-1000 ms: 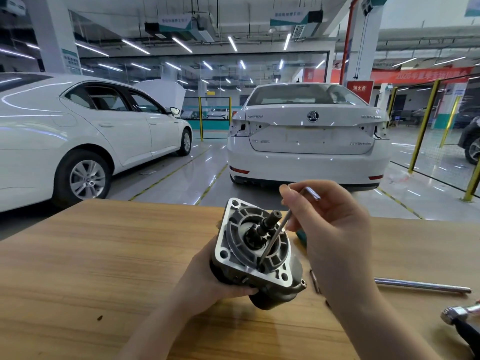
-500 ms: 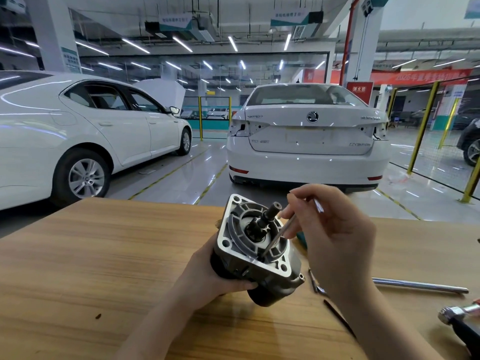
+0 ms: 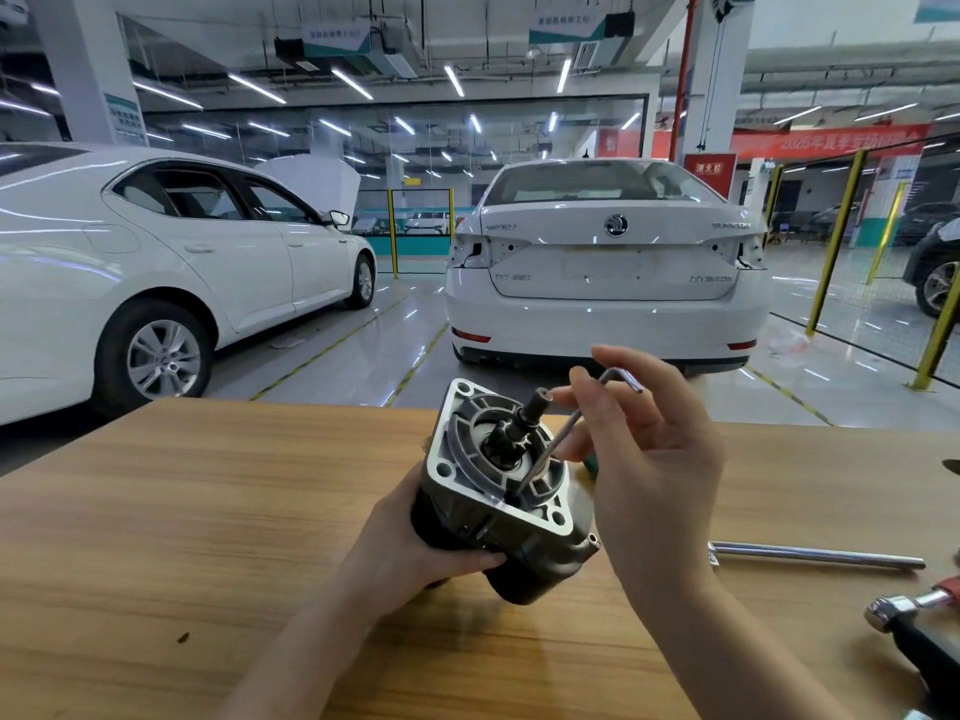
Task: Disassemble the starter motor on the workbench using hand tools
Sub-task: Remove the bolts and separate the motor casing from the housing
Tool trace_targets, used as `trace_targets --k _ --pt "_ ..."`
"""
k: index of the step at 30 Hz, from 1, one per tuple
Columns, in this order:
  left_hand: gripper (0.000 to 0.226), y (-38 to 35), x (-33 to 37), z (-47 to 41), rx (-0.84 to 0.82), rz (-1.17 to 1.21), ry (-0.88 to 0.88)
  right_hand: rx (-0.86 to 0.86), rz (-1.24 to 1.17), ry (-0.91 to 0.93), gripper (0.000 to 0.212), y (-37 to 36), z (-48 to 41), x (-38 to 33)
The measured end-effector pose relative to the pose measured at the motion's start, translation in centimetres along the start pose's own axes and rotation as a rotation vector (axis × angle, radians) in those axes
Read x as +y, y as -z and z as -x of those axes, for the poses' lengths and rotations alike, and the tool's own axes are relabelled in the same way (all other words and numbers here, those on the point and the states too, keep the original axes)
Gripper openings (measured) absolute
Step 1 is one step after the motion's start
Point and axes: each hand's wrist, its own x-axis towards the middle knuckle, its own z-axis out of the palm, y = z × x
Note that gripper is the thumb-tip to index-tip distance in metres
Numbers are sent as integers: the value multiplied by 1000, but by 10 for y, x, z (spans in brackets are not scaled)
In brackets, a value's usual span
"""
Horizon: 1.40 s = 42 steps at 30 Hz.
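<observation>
1. The left hand is gripping the starter motor, a dark cylindrical body with a square silver aluminium flange. The palm is lying under the body and the thumb is curling round its near side.
2. The motor is being held tilted just above the light brown wooden workbench, with the flange and the dark splined shaft pointing up and away from the person.
3. The right hand is pinching a thin L-shaped grey steel hex key close to its bend. The other fingers are lying loosely spread.
4. The long arm of the key is slanting down to the near edge of the flange, where its tip is sitting at a screw. The short arm is sticking out above the fingers.
5. To the right of the motor, a long chrome rod is lying flat on the bench, well apart from it.
6. Further right of the motor, a tool with a shiny metal head and a black handle is lying at the bench edge.
7. Behind the motor, a white saloon car is showing its rear, and a second white car is standing to the left of the motor.
</observation>
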Motion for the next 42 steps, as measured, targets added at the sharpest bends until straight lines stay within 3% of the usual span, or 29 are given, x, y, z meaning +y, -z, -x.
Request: trace_targets --k 7,13,16,18,30,34,39,42 --pt "78 0 -2 -2 -4 -14 4 28 15 -36 28 -6 4 -8" --pt "79 1 -5 -3 -13 -16 3 26 -38 -74 7 -9 6 -13" --pt "78 1 -5 -3 -5 -18 9 14 -42 -90 26 -9 5 -14" --pt "78 0 -5 -2 -3 -21 12 -2 -33 -101 23 -8 5 -14" --pt "76 -1 -3 0 12 -4 32 10 -357 -532 52 -7 -9 -15" --pt "75 -1 -2 1 9 -8 26 -12 -429 -664 42 -6 -16 -16" --pt "76 -1 0 2 11 -2 14 2 -229 -514 41 -6 -10 -19" --pt "76 -1 1 2 7 8 15 -42 -135 -427 27 -6 -7 -19"
